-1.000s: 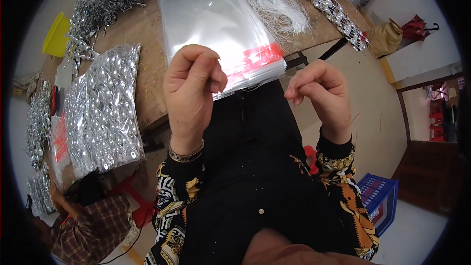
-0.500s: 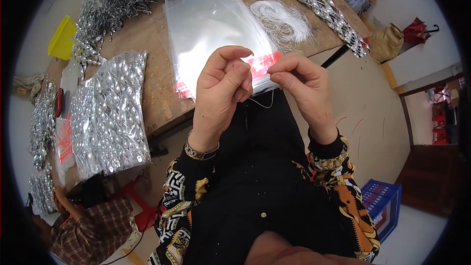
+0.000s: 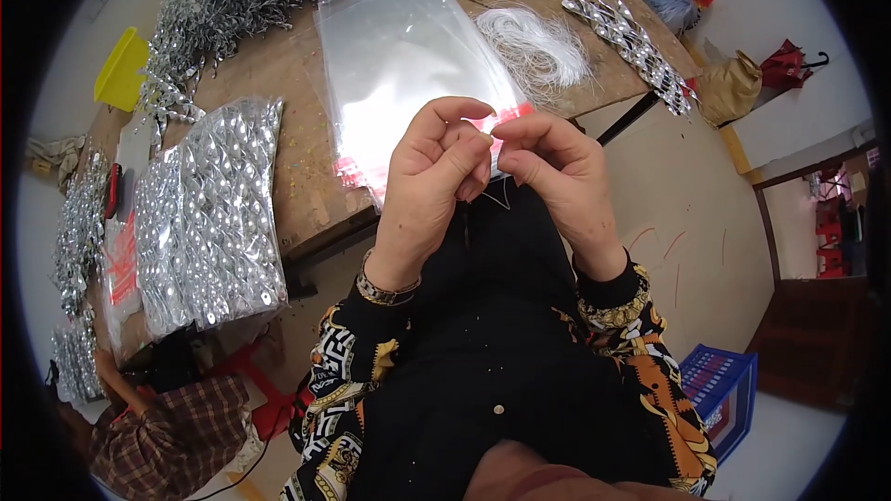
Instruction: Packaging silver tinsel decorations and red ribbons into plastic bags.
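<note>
2 hands' fingers (image 3: 464, 144) pinch thread (image 3: 501, 197).

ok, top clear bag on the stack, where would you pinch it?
Probably the far end of the clear bag stack, coming from the left. That end lies flat and uncovered on the wooden table; the near, red-striped end overhangs the edge behind the left hand and right hand.

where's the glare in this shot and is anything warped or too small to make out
Head view: glare washes out the middle of the clear plastic bags; the fisheye bends the wooden table edge and blackens the corners; the left hand and right hand look sharp, fingertips meeting, but the thin thread between them is barely visible.
</note>
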Demonstrator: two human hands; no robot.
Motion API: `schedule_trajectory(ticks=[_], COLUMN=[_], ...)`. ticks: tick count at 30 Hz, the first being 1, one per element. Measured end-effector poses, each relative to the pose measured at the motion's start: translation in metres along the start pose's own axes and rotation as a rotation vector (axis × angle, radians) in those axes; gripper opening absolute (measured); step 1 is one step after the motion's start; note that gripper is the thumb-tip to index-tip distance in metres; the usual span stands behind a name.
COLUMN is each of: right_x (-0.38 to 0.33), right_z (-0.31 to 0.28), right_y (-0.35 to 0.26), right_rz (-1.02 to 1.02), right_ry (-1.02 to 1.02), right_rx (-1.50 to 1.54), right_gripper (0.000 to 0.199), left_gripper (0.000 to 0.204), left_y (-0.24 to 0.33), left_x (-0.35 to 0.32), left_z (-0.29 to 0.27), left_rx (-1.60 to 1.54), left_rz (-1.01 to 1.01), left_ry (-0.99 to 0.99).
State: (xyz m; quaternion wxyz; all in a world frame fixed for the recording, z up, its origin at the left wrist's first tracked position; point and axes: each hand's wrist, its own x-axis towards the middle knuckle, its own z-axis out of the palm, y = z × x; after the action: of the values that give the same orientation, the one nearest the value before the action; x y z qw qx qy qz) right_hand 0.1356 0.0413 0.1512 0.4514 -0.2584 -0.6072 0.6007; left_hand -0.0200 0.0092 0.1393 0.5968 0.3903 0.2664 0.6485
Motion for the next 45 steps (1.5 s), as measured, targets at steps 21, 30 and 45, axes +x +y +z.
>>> schedule_trajectory(ticks=[21, 30, 45], right_x=[0.003, 0.009, 0.02], right_z=[-0.006, -0.007, -0.011], right_y=[0.0, -0.008, -0.009], right_rz=[-0.036, -0.09, -0.113], right_ry=[0.065, 0.067, 0.004], right_rx=[-0.088, -0.033, 0.068], right_gripper=[0.003, 0.001, 0.003], left_gripper=[0.02, 0.012, 0.012], left_y=[0.0, 0.005, -0.005], left_x=[-0.004, -0.004, 0.01], left_z=[0.002, 0.008, 0.006], left_rx=[0.282, 0.372, 0.421], left_rz=[0.066, 0.004, 0.213], left_ry=[-0.002, -0.003, 0.004])
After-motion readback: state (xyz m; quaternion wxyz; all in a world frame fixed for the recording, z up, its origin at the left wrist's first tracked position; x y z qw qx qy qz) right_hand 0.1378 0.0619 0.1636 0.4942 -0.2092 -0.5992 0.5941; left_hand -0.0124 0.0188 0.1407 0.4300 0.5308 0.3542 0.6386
